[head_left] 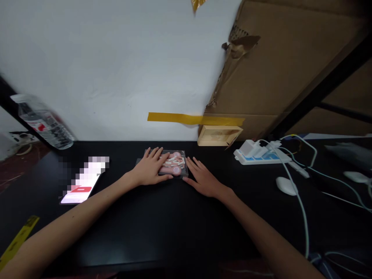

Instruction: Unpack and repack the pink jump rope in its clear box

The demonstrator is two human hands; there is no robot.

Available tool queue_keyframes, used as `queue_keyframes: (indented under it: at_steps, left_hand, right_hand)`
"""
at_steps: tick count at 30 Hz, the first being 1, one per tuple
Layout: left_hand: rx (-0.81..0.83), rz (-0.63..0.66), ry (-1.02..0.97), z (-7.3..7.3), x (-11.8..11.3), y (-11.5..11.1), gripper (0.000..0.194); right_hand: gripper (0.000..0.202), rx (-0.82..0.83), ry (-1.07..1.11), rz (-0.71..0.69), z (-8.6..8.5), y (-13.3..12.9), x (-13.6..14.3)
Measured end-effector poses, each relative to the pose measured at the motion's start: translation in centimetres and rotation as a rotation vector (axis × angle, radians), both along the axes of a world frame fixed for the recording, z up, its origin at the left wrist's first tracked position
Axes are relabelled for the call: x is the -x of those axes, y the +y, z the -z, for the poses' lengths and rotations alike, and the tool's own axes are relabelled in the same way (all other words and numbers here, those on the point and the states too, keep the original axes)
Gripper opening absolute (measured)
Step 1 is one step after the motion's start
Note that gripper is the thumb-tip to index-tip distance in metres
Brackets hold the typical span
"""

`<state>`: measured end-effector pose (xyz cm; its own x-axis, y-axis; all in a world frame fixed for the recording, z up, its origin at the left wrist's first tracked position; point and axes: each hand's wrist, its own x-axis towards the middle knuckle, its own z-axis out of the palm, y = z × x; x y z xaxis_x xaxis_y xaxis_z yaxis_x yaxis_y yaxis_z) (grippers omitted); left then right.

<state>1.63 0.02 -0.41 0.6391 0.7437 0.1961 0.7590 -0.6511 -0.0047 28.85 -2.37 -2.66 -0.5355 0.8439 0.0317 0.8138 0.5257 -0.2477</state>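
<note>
A flat clear plastic case (176,159) lies on the black table, holding pink rolls and several small pink and white pieces that I cannot make out exactly. My left hand (151,167) rests palm down over the left part of the case, fingers stretched out, hiding that side. At the right edge of the case is my right hand (202,177), its fingers extended and its fingertips touching or very near the edge. Neither hand is closed around anything.
Left of my hands lies a lit phone (84,182), with a water bottle (46,124) leaning behind it. A shallow wooden box (219,135) stands against the wall. To the right are a power strip (261,155), a white mouse (286,186) and loose cables (303,217).
</note>
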Motion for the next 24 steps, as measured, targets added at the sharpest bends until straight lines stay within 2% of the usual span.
queue_keyframes:
  at_steps: [19, 24]
  left_hand:
    - [0.017, -0.014, -0.009, 0.0, 0.0, 0.0, 0.088]
    - [0.034, -0.064, -0.021, -0.7, -0.2, -0.4, 0.069]
  right_hand:
    - [0.080, -0.033, 0.082, -0.015, 0.5, 0.3, -0.6]
    - [0.068, -0.094, 0.066, 0.024, 0.5, 0.9, -1.0]
